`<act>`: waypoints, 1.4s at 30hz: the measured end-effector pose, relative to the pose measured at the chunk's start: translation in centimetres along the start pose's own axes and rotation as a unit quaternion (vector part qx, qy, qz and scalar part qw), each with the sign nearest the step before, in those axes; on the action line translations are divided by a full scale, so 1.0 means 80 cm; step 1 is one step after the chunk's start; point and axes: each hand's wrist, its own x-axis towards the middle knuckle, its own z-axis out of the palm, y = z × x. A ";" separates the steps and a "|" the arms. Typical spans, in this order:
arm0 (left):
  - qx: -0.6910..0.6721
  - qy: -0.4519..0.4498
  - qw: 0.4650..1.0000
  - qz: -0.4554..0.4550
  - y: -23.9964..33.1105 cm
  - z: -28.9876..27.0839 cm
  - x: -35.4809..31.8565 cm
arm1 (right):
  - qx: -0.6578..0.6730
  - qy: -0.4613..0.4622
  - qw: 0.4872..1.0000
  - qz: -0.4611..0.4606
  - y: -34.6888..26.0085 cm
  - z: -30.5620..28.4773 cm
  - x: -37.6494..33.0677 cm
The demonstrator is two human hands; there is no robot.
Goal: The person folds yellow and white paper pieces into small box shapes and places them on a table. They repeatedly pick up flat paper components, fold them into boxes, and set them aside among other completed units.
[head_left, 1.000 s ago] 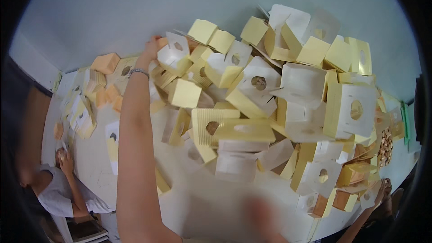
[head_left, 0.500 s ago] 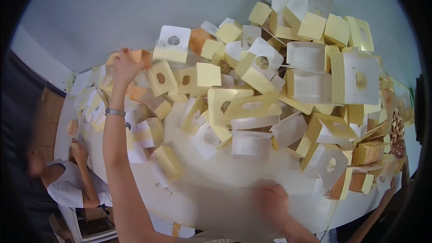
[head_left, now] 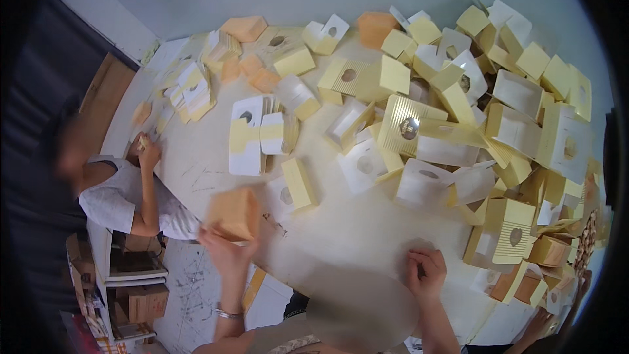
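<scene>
My left hand point(head_left: 226, 249) grips an orange cardboard box point(head_left: 234, 213) from below, holding it up near the table's front edge. The box is slightly blurred. My right hand point(head_left: 427, 272) is closed with its fingers loosely curled, just over the table's front part, and nothing shows in it. Beyond the orange box, a pale yellow box with a white flap point(head_left: 299, 183) lies on the white table point(head_left: 354, 223). A stack of flat white and yellow cartons point(head_left: 247, 136) is a little farther back.
A big heap of yellow and white boxes with round windows point(head_left: 504, 137) covers the right side. More orange boxes point(head_left: 244, 27) lie at the back left. At the left, a person in a grey shirt point(head_left: 124, 190) handles a small piece. Another person's hand point(head_left: 538, 324) shows at the lower right.
My left hand has come back from the far left of the table toward me, with the orange box in it. My right hand stays near the front edge. The view has shifted left.
</scene>
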 end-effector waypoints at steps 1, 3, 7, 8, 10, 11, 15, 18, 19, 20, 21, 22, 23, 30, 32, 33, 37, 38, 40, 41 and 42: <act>-0.069 0.000 0.997 -0.045 -0.006 0.019 -0.022 | -0.004 -0.001 1.000 -0.003 -0.002 -0.002 0.003; -0.009 -0.063 0.998 -0.020 -0.023 0.045 -0.014 | 0.007 -0.008 1.000 0.011 -0.004 -0.006 0.005; 0.194 -0.177 0.964 0.042 0.015 0.016 0.081 | 0.021 -0.017 1.000 0.007 0.002 -0.008 0.003; 0.166 -0.112 0.974 0.101 0.046 0.006 0.111 | 0.016 -0.016 1.000 0.006 0.003 -0.008 0.005; 0.061 -0.038 0.976 0.207 0.126 -0.016 0.180 | 0.011 -0.006 1.000 0.004 0.006 -0.007 0.009; -0.022 -0.030 0.966 0.257 0.177 -0.007 0.214 | 0.007 -0.001 1.000 0.002 0.009 -0.006 0.009; -0.092 -0.135 0.885 0.435 0.338 0.171 0.389 | 0.010 -0.014 1.000 0.000 0.010 -0.009 0.009; 0.023 -0.145 0.849 0.507 0.409 0.326 0.453 | 0.019 0.014 1.000 -0.012 0.004 -0.009 0.008; 0.012 -0.147 0.874 0.463 0.423 0.369 0.457 | 0.020 0.028 0.999 -0.010 0.001 -0.010 0.010; 0.005 -0.154 0.897 0.414 0.429 0.408 0.455 | 0.022 0.009 1.000 0.001 -0.001 -0.015 0.011; 0.000 -0.165 0.917 0.362 0.435 0.419 0.443 | 0.020 0.007 1.000 -0.005 -0.003 -0.017 0.011; -0.017 -0.117 0.894 0.433 0.425 0.419 0.444 | 0.019 0.003 1.000 -0.013 -0.004 -0.018 0.014; 0.017 -0.143 0.903 0.404 0.424 0.423 0.439 | 0.019 -0.003 1.000 -0.022 -0.006 -0.020 0.015; -0.131 -0.107 0.985 0.041 0.324 0.324 0.440 | -0.002 0.019 1.000 -0.016 0.001 -0.011 0.009; -0.269 -0.086 0.959 -0.024 0.279 0.282 0.451 | -0.006 0.029 0.999 -0.018 -0.002 -0.005 0.009; -0.361 -0.052 0.930 -0.032 0.252 0.257 0.458 | -0.001 0.033 0.999 -0.024 -0.006 0.000 0.010; -0.595 -0.157 0.787 -0.049 0.235 0.122 0.369 | 0.083 0.068 0.994 0.002 -0.011 0.010 0.006; -0.604 -0.197 0.772 -0.013 0.228 0.089 0.330 | 0.089 0.064 0.994 -0.029 -0.015 0.011 0.007; -0.608 -0.275 0.743 0.051 0.213 0.034 0.237 | 0.145 0.067 0.984 -0.078 -0.072 0.018 0.024; -0.606 -0.314 0.727 0.076 0.203 0.016 0.190 | 0.252 0.055 0.965 -0.047 -0.091 0.028 0.034; -0.487 -0.348 0.784 0.163 0.185 0.004 0.154 | 0.357 0.045 0.933 -0.019 -0.106 0.037 0.043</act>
